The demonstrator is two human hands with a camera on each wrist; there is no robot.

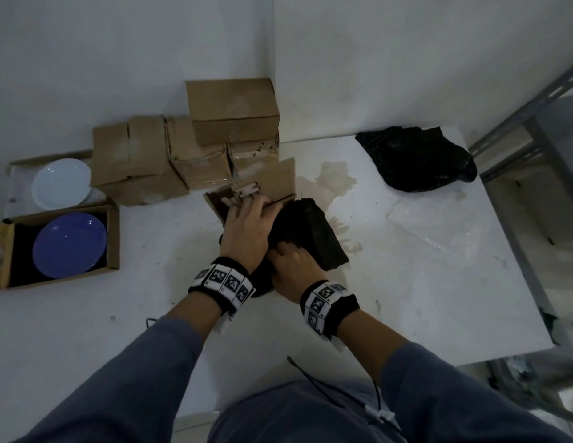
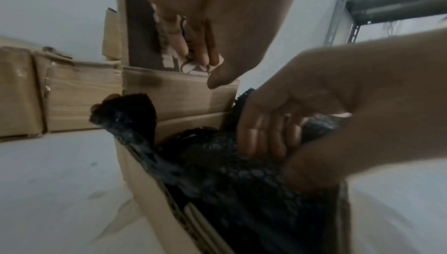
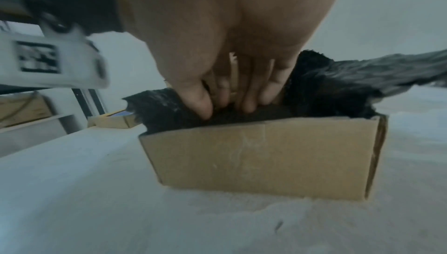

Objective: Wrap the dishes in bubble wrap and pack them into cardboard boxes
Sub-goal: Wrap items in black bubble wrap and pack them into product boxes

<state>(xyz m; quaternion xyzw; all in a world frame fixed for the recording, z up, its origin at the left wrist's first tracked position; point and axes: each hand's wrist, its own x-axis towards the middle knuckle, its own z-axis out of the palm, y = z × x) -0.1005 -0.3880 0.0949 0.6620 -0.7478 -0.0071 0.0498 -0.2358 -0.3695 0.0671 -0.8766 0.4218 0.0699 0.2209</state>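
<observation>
Mid-pack: your right hand (image 3: 232, 78) has its grip curled on the black bubble wrap bundle (image 2: 241, 177), tucking it into the open box (image 3: 261, 154) at frame centre. Your left hand (image 1: 246, 228) lies flat, fingers straight, on its flap. Blue plate (image 1: 69, 245) and white plate (image 1: 61, 183), far left, remain unwrapped; spare wrap (image 1: 416, 158) sits upper right on the surface (image 1: 406, 298).

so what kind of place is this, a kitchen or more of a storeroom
Most likely a storeroom or packing corner, not a kitchen: a bare white table pushed into a plain wall corner, closed cardboard boxes stacked at the back, and a metal shelf frame to the right.
</observation>
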